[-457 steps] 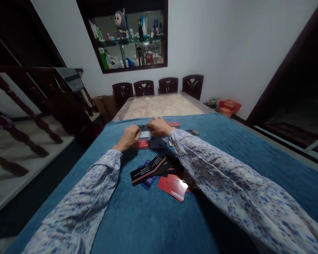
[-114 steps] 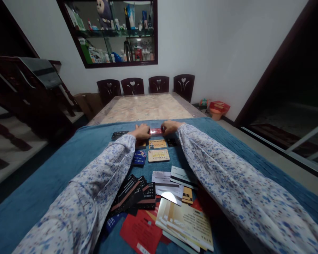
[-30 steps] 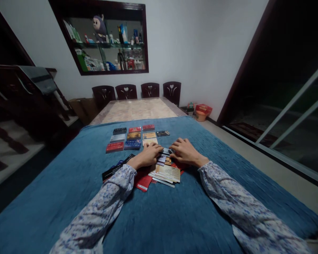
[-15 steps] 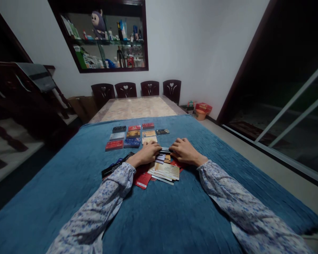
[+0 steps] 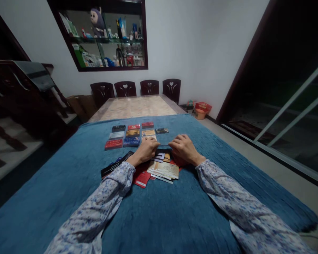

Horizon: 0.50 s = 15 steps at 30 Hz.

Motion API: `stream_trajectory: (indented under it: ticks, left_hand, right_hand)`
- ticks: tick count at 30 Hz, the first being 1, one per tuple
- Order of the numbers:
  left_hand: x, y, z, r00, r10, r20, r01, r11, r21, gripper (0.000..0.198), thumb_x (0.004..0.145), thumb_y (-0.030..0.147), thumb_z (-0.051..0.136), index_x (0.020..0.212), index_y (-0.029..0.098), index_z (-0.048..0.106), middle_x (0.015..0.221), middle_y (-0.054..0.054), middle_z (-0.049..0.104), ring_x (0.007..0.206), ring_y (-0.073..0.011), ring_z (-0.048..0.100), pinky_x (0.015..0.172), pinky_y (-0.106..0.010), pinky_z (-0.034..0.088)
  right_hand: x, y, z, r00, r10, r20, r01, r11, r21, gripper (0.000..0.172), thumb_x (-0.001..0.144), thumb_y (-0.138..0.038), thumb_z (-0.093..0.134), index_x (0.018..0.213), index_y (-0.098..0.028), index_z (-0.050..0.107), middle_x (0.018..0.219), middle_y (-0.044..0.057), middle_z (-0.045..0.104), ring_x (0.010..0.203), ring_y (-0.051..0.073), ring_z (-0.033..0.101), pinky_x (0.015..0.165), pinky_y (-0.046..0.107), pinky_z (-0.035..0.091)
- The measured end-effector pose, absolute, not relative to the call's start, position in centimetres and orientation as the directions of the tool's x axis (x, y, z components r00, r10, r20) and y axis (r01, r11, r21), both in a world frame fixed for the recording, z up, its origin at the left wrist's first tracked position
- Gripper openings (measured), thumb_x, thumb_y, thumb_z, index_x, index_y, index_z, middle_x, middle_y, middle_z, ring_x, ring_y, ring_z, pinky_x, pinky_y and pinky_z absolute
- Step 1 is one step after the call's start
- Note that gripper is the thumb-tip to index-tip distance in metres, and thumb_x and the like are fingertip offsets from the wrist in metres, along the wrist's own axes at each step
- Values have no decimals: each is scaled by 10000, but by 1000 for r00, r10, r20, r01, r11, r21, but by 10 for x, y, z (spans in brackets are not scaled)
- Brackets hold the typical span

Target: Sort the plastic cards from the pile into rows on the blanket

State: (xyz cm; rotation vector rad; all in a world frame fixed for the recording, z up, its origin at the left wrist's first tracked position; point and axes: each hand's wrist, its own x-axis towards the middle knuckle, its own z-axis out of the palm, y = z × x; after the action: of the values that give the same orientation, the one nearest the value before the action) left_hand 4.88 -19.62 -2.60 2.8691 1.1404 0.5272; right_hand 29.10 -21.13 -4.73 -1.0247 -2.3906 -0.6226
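A blue blanket [image 5: 159, 218] partly covered the marbled table [image 5: 137, 107] before dark chairs [image 5: 149, 84]; print on the loose cards [image 5: 163, 170] was unreadable. Left hand [image 5: 145, 151] and right hand [image 5: 184, 149] pinched a thin card [image 5: 164, 145].

Left hand [image 5: 147, 149], right hand [image 5: 184, 147]: two, at clock centre
Held card or stack [image 5: 164, 145]: number unclear
Laid-out cards or stacks [image 5: 133, 133]: ten, 10 o'clock; rows of three, four, three
Loose cards [image 5: 164, 170]: overlapping, uncountable, 6 to 8 o'clock
Chairs [image 5: 150, 86]: four, 11 to 12 o'clock
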Motion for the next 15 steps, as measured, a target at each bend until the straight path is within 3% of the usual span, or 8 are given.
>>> stream_trajectory:
  ticks: [10, 15]
  left_hand:
    - [49, -192, -30, 641, 660, 393, 641, -741, 199, 311, 907, 102, 516, 1116, 178, 733, 1005, -102, 741, 1009, -257, 616, 940, -424, 469]
    - [51, -194, -30, 622, 669, 406, 642, -733, 223, 411, 859, 54, 511, 1216, 180, 673, 1061, -102, 728, 1034, -256, 619, 948, -413, 486]
  right_hand:
    - [290, -210, -49, -551, 563, 616, 783, 605, 147, 212, 979, -238, 551, 1065, -201, 741, 875, 85, 741, 876, 222, 512, 794, 360, 301]
    - [285, -211, -52, -517, 605, 606, 808, 579, 110, 243, 1007, -218, 501, 1130, -188, 709, 915, 93, 740, 879, 227, 531, 785, 354, 304]
